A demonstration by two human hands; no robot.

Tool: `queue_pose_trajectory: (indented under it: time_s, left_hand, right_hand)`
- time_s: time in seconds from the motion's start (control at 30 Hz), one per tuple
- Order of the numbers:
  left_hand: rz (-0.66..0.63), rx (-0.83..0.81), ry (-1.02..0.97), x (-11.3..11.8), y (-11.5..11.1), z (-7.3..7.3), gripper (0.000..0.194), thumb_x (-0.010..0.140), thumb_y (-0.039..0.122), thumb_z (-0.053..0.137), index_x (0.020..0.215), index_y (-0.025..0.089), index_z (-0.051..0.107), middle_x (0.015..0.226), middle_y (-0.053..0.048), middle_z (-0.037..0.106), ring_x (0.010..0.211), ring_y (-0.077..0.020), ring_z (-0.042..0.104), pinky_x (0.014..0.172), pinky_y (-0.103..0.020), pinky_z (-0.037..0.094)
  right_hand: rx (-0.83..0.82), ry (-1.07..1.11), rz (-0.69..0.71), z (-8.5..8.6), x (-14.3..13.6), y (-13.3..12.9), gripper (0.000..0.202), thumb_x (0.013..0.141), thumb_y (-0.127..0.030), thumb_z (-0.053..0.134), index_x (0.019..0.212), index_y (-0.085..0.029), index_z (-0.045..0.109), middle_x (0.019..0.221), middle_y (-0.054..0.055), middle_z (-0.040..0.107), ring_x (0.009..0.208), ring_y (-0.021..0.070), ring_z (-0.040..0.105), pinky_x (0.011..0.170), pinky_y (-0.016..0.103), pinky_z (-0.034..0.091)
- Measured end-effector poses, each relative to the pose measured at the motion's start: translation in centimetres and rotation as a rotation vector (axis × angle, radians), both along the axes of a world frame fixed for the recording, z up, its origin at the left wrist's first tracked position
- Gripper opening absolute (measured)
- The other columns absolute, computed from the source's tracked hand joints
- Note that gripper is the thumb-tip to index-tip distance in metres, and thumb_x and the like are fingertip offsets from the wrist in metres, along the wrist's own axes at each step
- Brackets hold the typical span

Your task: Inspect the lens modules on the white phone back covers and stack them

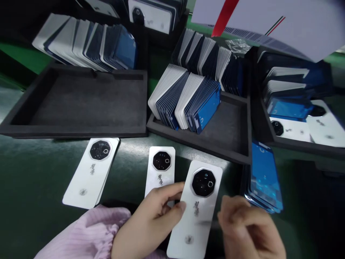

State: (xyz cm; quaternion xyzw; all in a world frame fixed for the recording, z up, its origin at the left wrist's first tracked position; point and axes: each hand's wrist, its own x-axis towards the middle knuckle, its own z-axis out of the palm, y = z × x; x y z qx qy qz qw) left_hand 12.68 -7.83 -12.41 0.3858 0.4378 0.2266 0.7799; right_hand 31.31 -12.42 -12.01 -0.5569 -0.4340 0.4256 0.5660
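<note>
My left hand [153, 217] grips a white phone back cover [198, 219] by its left edge, thumb on top. The cover has a black octagonal camera window, dark lettering and a small round mark. Just right of it is my right hand [249, 226], slightly blurred, its fingers curled in a pinch; what they hold, if anything, I cannot make out. A faint grey streak lies across the cover near those fingers. Behind my left hand lies another white cover [161, 171], partly hidden. Farther left, white covers [91, 172] overlap on the dark green table [129, 172].
Black trays [78, 131] stand across the back. Rows of white and dark blue covers [185, 97] lean in the middle tray. Blue-filmed panels [265, 176] are stacked at right. More covers [326, 124] lie in the right tray. A white printed sheet [258, 21] hangs overhead.
</note>
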Motion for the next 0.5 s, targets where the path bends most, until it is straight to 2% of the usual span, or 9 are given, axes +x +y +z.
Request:
queue_pose_trajectory:
  time_s: [0.03, 0.1, 0.2, 0.3, 0.37, 0.5]
  left_hand:
    - [-0.001, -0.023, -0.039, -0.14, 0.05, 0.17, 0.038, 0.1, 0.017, 0.056, 0.132, 0.028, 0.075, 0.097, -0.002, 0.078, 0.084, -0.0188, 0.067, 0.08, -0.028, 0.055]
    - [0.0, -0.063, -0.1, -0.36, 0.08, 0.5, 0.037, 0.1, 0.018, 0.059, 0.13, 0.031, 0.077, 0.1, -0.002, 0.078, 0.089, -0.0195, 0.068, 0.081, -0.026, 0.055]
    - [-0.006, -0.105, -0.109, -0.48, -0.06, 0.64, 0.034, 0.101, 0.023, 0.061, 0.129, 0.032, 0.077, 0.104, -0.002, 0.077, 0.09, -0.0197, 0.067, 0.08, -0.026, 0.054]
    - [-0.038, -0.119, -0.103, -0.45, -0.18, 0.38, 0.034, 0.102, 0.026, 0.06, 0.131, 0.029, 0.075, 0.094, -0.002, 0.074, 0.074, -0.0159, 0.059, 0.084, -0.03, 0.054]
    - [-0.047, -0.113, -0.102, -0.42, -0.16, 0.17, 0.033, 0.102, 0.027, 0.059, 0.131, 0.028, 0.075, 0.086, 0.0, 0.068, 0.068, -0.014, 0.054, 0.083, -0.03, 0.053]
    - [-0.056, -0.105, -0.096, -0.36, -0.01, 0.02, 0.033, 0.102, 0.027, 0.059, 0.13, 0.03, 0.075, 0.085, 0.001, 0.064, 0.068, -0.0137, 0.052, 0.081, -0.029, 0.053]
  right_hand:
    - [-0.065, 0.036, -0.129, -0.02, 0.41, -0.02, 0.014, 0.094, -0.03, 0.077, 0.084, -0.026, 0.068, 0.073, -0.002, 0.063, 0.066, 0.0132, 0.056, 0.06, 0.023, 0.048]
    - [-0.152, 0.051, -0.231, -0.04, 0.96, -0.04, 0.019, 0.089, -0.035, 0.082, 0.08, -0.025, 0.07, 0.072, -0.002, 0.063, 0.066, 0.0129, 0.056, 0.059, 0.021, 0.048]
    - [-0.197, 0.004, -0.179, 0.12, 1.1, 0.08, 0.019, 0.088, -0.036, 0.083, 0.077, -0.025, 0.071, 0.072, -0.001, 0.065, 0.067, 0.0126, 0.058, 0.059, 0.019, 0.05]
    - [-0.188, -0.144, -0.131, 0.42, 0.81, 0.32, 0.015, 0.09, -0.029, 0.078, 0.078, -0.027, 0.072, 0.074, -0.002, 0.068, 0.069, 0.0126, 0.06, 0.061, 0.017, 0.051]
    - [-0.185, -0.235, -0.125, 0.58, 0.67, 0.37, 0.013, 0.091, -0.026, 0.077, 0.079, -0.028, 0.072, 0.075, -0.003, 0.07, 0.07, 0.0129, 0.062, 0.062, 0.017, 0.052]
    - [-0.198, -0.288, -0.136, 0.7, 0.65, 0.32, 0.011, 0.089, -0.024, 0.077, 0.08, -0.029, 0.073, 0.077, -0.004, 0.072, 0.07, 0.0123, 0.066, 0.064, 0.015, 0.054]
